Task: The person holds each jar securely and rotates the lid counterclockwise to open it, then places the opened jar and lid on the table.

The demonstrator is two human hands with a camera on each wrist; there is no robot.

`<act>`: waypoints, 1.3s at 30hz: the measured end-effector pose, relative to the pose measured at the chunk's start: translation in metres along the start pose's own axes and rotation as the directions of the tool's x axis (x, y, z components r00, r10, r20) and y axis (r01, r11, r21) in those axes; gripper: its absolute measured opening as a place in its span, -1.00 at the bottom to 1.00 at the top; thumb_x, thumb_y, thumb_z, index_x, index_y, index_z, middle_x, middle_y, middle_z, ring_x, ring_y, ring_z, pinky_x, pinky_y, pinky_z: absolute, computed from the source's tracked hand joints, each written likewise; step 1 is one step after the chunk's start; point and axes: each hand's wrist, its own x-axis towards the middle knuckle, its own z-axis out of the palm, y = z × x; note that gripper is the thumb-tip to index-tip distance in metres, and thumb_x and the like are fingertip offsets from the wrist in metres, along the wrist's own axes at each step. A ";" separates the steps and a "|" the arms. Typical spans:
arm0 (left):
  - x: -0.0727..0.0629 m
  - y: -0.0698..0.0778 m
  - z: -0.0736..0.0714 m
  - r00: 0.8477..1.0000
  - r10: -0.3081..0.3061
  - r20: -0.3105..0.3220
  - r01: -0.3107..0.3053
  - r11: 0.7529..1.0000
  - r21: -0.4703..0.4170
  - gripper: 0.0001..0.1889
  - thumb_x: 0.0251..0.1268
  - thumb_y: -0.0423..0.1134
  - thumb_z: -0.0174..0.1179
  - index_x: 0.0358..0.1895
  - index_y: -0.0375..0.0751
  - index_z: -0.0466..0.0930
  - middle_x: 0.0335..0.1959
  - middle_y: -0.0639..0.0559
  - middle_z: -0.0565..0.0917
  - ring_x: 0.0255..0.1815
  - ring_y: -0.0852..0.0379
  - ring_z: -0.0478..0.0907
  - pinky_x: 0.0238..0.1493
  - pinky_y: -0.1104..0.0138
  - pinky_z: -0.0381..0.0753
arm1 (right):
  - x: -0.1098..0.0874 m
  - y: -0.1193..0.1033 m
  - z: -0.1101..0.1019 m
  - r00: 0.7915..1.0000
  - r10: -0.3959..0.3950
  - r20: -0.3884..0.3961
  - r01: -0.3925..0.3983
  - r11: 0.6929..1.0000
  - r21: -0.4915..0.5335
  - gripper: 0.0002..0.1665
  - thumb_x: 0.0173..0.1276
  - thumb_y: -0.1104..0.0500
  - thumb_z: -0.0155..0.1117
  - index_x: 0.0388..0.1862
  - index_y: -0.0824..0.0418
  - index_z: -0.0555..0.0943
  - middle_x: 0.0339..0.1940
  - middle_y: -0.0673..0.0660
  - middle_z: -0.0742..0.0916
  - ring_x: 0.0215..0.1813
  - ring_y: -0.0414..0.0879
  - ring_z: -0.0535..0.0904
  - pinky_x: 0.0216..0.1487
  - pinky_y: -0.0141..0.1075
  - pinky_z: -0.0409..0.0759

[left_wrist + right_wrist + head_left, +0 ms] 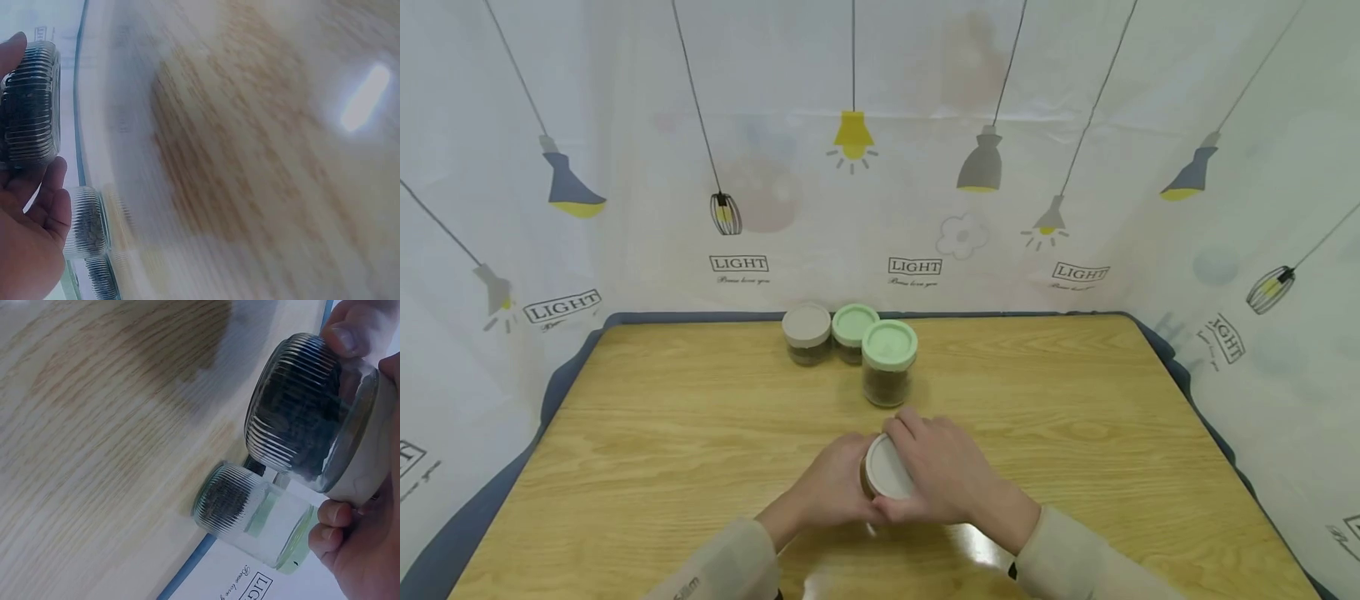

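Ribbed glass jar [294, 412], with dark contents, sits between the two hands, its pale grey lid [889, 468] toward the head camera. Clock bearings are taken from this jar as seen in the head view.

Left hand [833, 485], at 9 o'clock, is curled round the glass body. Right hand [949, 468], at 3 o'clock, is clamped on the lid, with fingers over the far rim and the thumb at the near rim. Whether the jar's base touches the tabletop [662, 433] cannot be determined.

At 12 o'clock, near the right fingertips, a tall jar with a green lid [887, 367] stands upright, dark matter filling its lower part. Just short of 12 o'clock, behind it, is a shorter green-lidded jar [853, 329]. At 11 o'clock, just beside the latter, stands a short jar with a grey lid [807, 332].

Light sleeves [730, 558] cover the forearms at 7 and 5 o'clock. Beyond the wood-grained tabletop hangs a white sheet [820, 225] printed with lamps and the word LIGHT.
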 end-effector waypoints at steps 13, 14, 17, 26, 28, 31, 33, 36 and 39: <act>0.001 -0.004 -0.002 0.999 -0.032 0.012 0.033 0.999 -0.025 -0.23 -0.25 0.24 0.50 0.17 0.13 0.51 -0.08 0.32 0.64 -0.12 0.30 0.52 -0.03 0.32 0.54 | 0.002 0.003 -0.016 0.985 0.060 0.160 -0.073 0.995 0.075 0.08 0.07 -0.67 -0.02 0.31 0.06 0.40 -0.04 0.05 0.59 -0.19 -0.08 0.58 -0.12 -0.15 0.59; 0.001 -0.004 -0.003 0.999 -0.034 0.012 0.034 0.999 -0.035 -0.22 -0.25 0.25 0.51 0.18 0.15 0.51 -0.07 0.33 0.64 -0.10 0.30 0.53 -0.02 0.31 0.55 | 0.002 0.003 -0.017 0.987 0.074 0.144 -0.084 0.994 0.063 0.06 0.09 -0.66 -0.03 0.31 0.07 0.41 -0.03 0.07 0.61 -0.15 -0.04 0.61 -0.09 -0.11 0.60; 0.003 -0.002 -0.003 1.000 -0.027 0.004 0.027 0.998 -0.053 -0.25 -0.25 0.27 0.50 0.15 0.21 0.51 -0.06 0.38 0.64 -0.11 0.32 0.55 -0.02 0.31 0.57 | 0.004 0.001 -0.020 0.987 0.130 0.090 -0.131 0.991 0.008 -0.06 0.17 -0.62 -0.06 0.17 0.09 0.49 -0.08 0.10 0.67 -0.09 0.05 0.64 -0.04 -0.03 0.60; 0.007 -0.005 -0.003 0.998 -0.043 -0.041 0.043 0.999 0.012 -0.21 -0.17 0.31 0.43 0.19 0.03 0.52 -0.14 0.25 0.66 -0.15 0.28 0.51 -0.08 0.32 0.56 | 0.002 -0.015 -0.016 0.961 0.272 0.046 -0.268 0.960 -0.083 0.04 0.00 -0.70 0.01 -0.04 0.20 0.49 -0.42 0.08 0.56 -0.46 -0.02 0.54 -0.47 -0.20 0.52; 0.008 -0.005 -0.003 0.998 -0.056 -0.038 0.056 0.998 0.002 -0.21 -0.20 0.27 0.46 0.18 0.02 0.52 -0.13 0.25 0.65 -0.15 0.28 0.50 -0.06 0.31 0.55 | 0.003 -0.016 -0.015 0.960 0.279 0.033 -0.275 0.958 -0.078 0.02 -0.01 -0.67 0.08 -0.06 0.22 0.48 -0.44 0.07 0.53 -0.53 -0.06 0.50 -0.54 -0.24 0.49; 0.009 -0.003 -0.003 0.997 -0.078 -0.026 0.077 0.997 -0.017 -0.23 -0.25 0.17 0.51 0.17 0.05 0.52 -0.15 0.28 0.64 -0.15 0.28 0.49 -0.06 0.31 0.54 | 0.005 -0.014 -0.013 0.960 0.279 0.040 -0.276 0.959 -0.057 0.00 -0.01 -0.61 0.17 -0.03 0.24 0.47 -0.40 0.07 0.53 -0.56 -0.10 0.48 -0.59 -0.28 0.47; 0.010 -0.003 -0.002 0.996 -0.083 -0.021 0.083 0.996 -0.023 -0.25 -0.29 0.09 0.52 0.16 0.05 0.53 -0.16 0.29 0.63 -0.16 0.28 0.49 -0.07 0.32 0.54 | 0.006 -0.012 -0.012 0.962 0.267 0.061 -0.265 0.964 -0.034 -0.03 -0.02 -0.56 0.21 0.00 0.22 0.45 -0.35 0.06 0.53 -0.53 -0.12 0.50 -0.58 -0.30 0.47; 0.010 -0.003 -0.001 0.997 -0.076 -0.018 0.076 0.997 -0.028 -0.25 -0.35 0.03 0.53 0.14 0.06 0.54 -0.17 0.29 0.63 -0.15 0.27 0.49 -0.06 0.31 0.53 | 0.006 -0.006 -0.011 0.971 0.217 0.100 -0.220 0.975 0.020 -0.07 -0.04 -0.50 0.26 0.06 0.17 0.43 -0.25 0.05 0.54 -0.44 -0.14 0.54 -0.49 -0.32 0.51; 0.008 -0.004 0.000 0.998 -0.058 -0.016 0.057 0.998 -0.020 -0.25 -0.39 0.05 0.54 0.11 0.08 0.55 -0.17 0.31 0.64 -0.15 0.28 0.48 -0.06 0.32 0.52 | 0.006 0.000 -0.011 0.981 0.145 0.128 -0.156 0.984 0.088 -0.12 -0.06 -0.43 0.30 0.10 0.09 0.42 -0.18 0.02 0.55 -0.37 -0.18 0.53 -0.42 -0.33 0.53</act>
